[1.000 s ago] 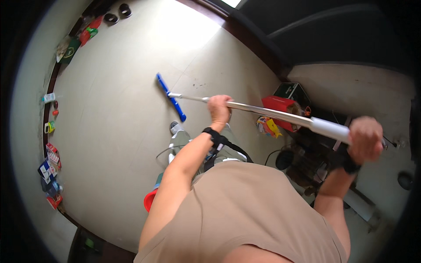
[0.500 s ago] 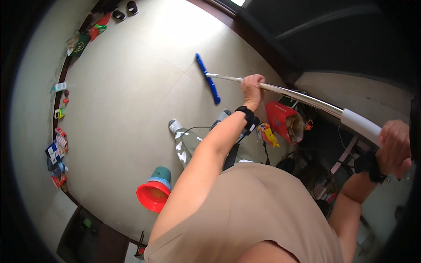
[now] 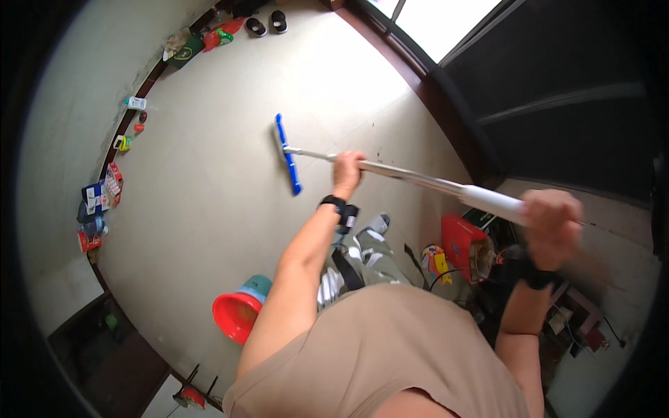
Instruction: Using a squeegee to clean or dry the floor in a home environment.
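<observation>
A long-handled floor squeegee slants across the view, with a narrow blue head on the pale floor, a silver pole and a white grip. My left hand is wrapped round the pole partway down. At the upper end, my right hand closes over the end of the white grip; it is a little blurred. Dark bands sit on both wrists. Just ahead of my body a grey-and-white shoe shows, not far from the pole.
A red basin and a teal bucket stand left of me. Boxes and bottles line the left wall. Dark shoes lie far off. A red bag and a yellow packet are at my right, near a dark panel.
The squeegee head has moved left and nearer to me across the floor. Both hands have shifted left and lower in view with the pole. My body and view have turned.
</observation>
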The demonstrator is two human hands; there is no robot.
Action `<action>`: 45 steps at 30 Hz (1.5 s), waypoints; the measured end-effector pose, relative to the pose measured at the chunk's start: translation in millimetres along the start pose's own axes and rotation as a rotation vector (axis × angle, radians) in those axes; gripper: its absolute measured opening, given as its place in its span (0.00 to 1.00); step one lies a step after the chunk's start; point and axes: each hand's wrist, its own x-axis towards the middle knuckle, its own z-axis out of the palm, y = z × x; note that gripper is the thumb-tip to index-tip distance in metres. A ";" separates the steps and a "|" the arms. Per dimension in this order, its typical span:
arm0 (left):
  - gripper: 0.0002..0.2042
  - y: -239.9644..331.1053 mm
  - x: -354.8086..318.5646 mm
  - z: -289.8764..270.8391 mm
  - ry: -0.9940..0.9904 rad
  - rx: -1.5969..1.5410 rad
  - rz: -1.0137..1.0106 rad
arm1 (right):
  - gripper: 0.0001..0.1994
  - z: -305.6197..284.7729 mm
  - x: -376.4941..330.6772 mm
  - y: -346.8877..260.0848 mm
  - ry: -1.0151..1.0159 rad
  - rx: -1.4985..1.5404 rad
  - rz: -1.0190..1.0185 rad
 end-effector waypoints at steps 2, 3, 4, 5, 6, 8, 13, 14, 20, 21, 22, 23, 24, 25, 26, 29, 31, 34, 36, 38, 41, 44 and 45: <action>0.05 -60.2 10.1 -13.1 0.099 0.193 -0.067 | 0.13 35.3 8.9 41.5 0.039 -0.080 0.039; 0.04 -71.9 17.7 -19.1 0.068 0.254 -0.096 | 0.13 48.6 13.1 54.1 0.051 0.077 0.063; 0.07 -80.9 18.2 -28.3 0.043 0.326 -0.141 | 0.14 58.4 11.6 60.7 0.067 -0.007 0.089; 0.07 -86.2 24.3 -24.3 0.044 0.321 -0.133 | 0.15 61.5 11.7 60.1 0.116 -0.048 0.110; 0.07 -91.4 30.5 -13.6 -0.018 0.320 -0.124 | 0.15 62.0 10.6 57.7 0.168 -0.092 0.132; 0.07 -68.8 41.8 2.9 -0.138 0.308 -0.082 | 0.17 50.9 -3.1 46.1 0.286 -0.141 0.120; 0.04 33.7 43.2 72.1 -0.256 0.081 0.134 | 0.15 42.3 -50.8 -31.9 0.583 -0.190 0.066; 0.05 75.3 34.6 72.4 -0.357 0.064 0.170 | 0.14 44.5 -67.6 -53.6 0.669 -0.217 0.067; 0.04 146.0 -32.4 94.4 -0.449 -0.176 0.297 | 0.16 74.0 -110.3 -118.5 0.727 -0.501 0.088; 0.04 149.4 -31.8 92.6 -0.469 -0.216 0.295 | 0.16 74.0 -108.4 -119.2 0.672 -0.461 0.055; 0.04 148.3 -29.9 93.4 -0.463 -0.206 0.298 | 0.16 70.5 -108.5 -117.9 0.609 -0.414 0.024; 0.04 144.4 -26.9 95.1 -0.444 -0.204 0.306 | 0.16 64.1 -109.7 -117.7 0.568 -0.395 0.038; 0.03 139.2 -22.9 96.1 -0.424 -0.201 0.313 | 0.16 58.1 -109.0 -113.8 0.563 -0.382 0.030; 0.03 132.0 -17.5 96.9 -0.413 -0.187 0.309 | 0.15 51.0 -107.1 -107.0 0.552 -0.349 -0.007; 0.03 124.3 -9.4 97.4 -0.346 -0.175 0.306 | 0.14 45.6 -103.7 -100.3 0.550 -0.324 -0.044; 0.03 96.5 28.7 83.6 -0.170 -0.129 0.311 | 0.18 22.2 -78.0 -72.1 0.503 -0.207 -0.029; 0.04 69.3 56.1 60.2 -0.159 -0.132 0.146 | 0.16 19.4 -35.8 -46.5 0.459 -0.271 0.027; 0.05 6.4 100.7 25.9 -0.029 -0.007 0.037 | 0.14 18.6 31.0 -3.3 0.232 0.015 0.079; 0.06 -39.8 122.1 16.5 0.163 -0.039 -0.084 | 0.13 14.0 70.4 32.3 0.059 0.131 0.067; 0.12 -73.3 139.9 -9.7 0.236 -0.015 -0.143 | 0.13 22.8 112.4 66.7 -0.007 0.126 0.059; 0.19 -127.1 172.4 -40.1 0.321 -0.015 -0.297 | 0.14 43.0 177.3 102.8 -0.069 0.128 0.120; 0.22 -145.8 227.4 -73.1 0.302 -0.026 -0.447 | 0.15 58.0 242.1 141.5 -0.098 0.072 0.114; 0.22 -160.2 246.2 -74.0 0.315 0.041 -0.428 | 0.15 58.9 259.7 151.9 -0.020 0.086 0.135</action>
